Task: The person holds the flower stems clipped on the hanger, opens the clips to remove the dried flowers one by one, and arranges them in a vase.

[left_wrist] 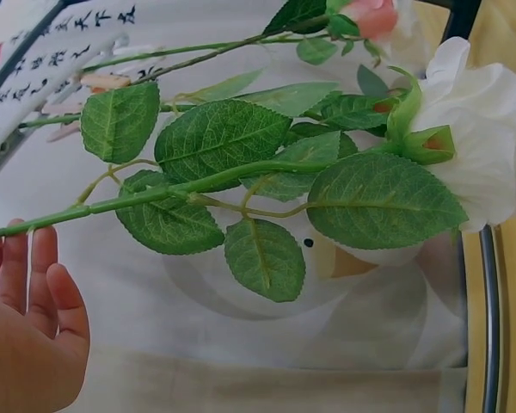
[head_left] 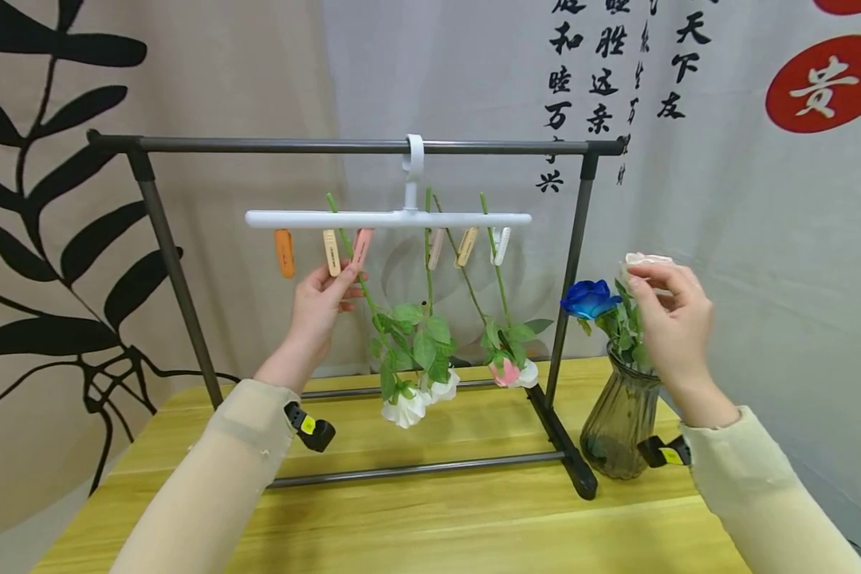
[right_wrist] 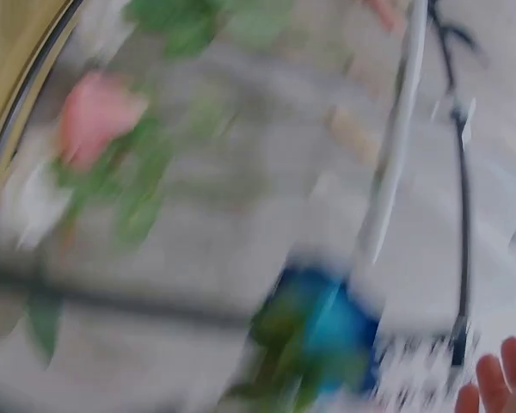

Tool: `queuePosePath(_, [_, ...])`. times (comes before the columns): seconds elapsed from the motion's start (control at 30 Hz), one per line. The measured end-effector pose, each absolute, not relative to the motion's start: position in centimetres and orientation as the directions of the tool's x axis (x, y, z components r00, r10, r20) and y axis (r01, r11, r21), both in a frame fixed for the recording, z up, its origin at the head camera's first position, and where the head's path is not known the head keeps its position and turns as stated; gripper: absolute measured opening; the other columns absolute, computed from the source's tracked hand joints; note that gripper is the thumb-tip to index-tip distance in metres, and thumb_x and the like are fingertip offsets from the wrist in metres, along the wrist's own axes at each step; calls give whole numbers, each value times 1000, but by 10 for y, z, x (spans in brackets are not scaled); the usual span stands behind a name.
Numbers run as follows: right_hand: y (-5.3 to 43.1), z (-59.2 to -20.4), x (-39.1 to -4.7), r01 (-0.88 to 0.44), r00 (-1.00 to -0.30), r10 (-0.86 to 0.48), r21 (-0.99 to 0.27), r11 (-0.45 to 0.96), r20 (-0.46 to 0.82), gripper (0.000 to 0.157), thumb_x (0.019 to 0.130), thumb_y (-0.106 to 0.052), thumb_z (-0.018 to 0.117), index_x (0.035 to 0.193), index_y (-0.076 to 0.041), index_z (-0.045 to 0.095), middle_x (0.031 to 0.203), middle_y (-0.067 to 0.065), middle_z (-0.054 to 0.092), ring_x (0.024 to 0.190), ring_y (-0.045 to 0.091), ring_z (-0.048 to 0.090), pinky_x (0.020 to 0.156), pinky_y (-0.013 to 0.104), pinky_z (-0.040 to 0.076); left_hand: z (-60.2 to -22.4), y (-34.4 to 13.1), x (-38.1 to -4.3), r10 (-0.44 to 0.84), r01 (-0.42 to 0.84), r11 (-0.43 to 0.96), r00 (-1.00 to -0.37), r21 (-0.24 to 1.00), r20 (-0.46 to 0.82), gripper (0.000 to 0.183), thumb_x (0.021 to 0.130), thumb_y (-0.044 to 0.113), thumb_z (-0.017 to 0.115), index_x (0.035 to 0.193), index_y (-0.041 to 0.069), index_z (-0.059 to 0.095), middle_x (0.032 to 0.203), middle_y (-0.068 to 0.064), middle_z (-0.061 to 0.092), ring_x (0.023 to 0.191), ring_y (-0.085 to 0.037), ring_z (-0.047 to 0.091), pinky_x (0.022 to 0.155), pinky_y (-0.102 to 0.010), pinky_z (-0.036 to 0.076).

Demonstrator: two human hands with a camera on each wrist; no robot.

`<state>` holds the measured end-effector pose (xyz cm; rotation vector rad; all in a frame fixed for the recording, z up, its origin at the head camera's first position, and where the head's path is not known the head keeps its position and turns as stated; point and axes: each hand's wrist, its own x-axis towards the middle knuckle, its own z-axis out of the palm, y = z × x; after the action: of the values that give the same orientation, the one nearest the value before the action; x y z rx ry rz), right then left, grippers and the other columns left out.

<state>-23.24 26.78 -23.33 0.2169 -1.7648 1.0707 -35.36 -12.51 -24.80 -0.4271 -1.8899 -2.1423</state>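
Note:
A white rose (head_left: 405, 408) hangs head down, its green stem running up behind the white clip hanger (head_left: 391, 218). My left hand (head_left: 319, 303) pinches that stem (left_wrist: 112, 204) just under a pink clip (head_left: 361, 249); whether it also touches the clip cannot be told. My right hand (head_left: 674, 319) is at the glass vase (head_left: 620, 418), in front of a pale rose (head_left: 646, 260), with loosely bent fingers (right_wrist: 490, 379). Contact with that rose is not clear, and the right wrist view is blurred. A blue rose (head_left: 590, 300) stands in the vase too.
A dark metal rack (head_left: 359, 146) carries the hanger. Further right, a pink rose (head_left: 505, 372) and more white roses hang upside down by several clips. An orange clip (head_left: 284, 253) and a beige clip (head_left: 332, 253) hang at the left. The wooden table (head_left: 402, 518) lies below.

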Motion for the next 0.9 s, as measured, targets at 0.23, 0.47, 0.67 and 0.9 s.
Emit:
queuePosePath(0.23, [165, -216, -260, -757, -585, 53, -568, 323, 810, 14, 93, -1, 62, 102, 6, 68, 99, 4, 64, 87, 13, 59, 75, 22, 48, -246, -132, -352, -1, 382, -144, -922, 913, 386, 16, 95, 28, 65, 105, 17, 61, 89, 9, 71, 77, -12, 64, 67, -26, 49])
queuePosePath(0.47, [80, -210, -297, -630, -776, -132, -764, 139, 617, 27, 95, -11, 62, 119, 3, 63, 115, 14, 64, 99, 20, 61, 86, 33, 50, -248, -132, -352, -11, 375, -125, -926, 918, 377, 17, 95, 28, 64, 106, 15, 61, 86, 11, 71, 76, -12, 64, 67, -27, 49])
queuePosePath(0.67, [39, -202, -324, -390, -908, -157, -920, -26, 389, 46, 100, -17, 55, 141, 1, 46, 141, 13, 49, 128, 23, 47, 104, 36, 39, -249, -131, -352, -14, 380, -137, -924, 915, 382, 22, 95, 30, 65, 109, 13, 62, 87, 9, 71, 75, -11, 63, 66, -25, 48])
queuePosePath(0.9, [17, -196, -348, -169, -944, -219, -934, -314, 245, 42, 102, -18, 52, 137, 4, 49, 132, 10, 55, 127, 26, 49, 106, 42, 37, -247, -132, -349, -8, 367, -139, -929, 920, 370, 29, 96, 29, 63, 117, 10, 61, 87, 11, 69, 78, -12, 63, 69, -28, 48])
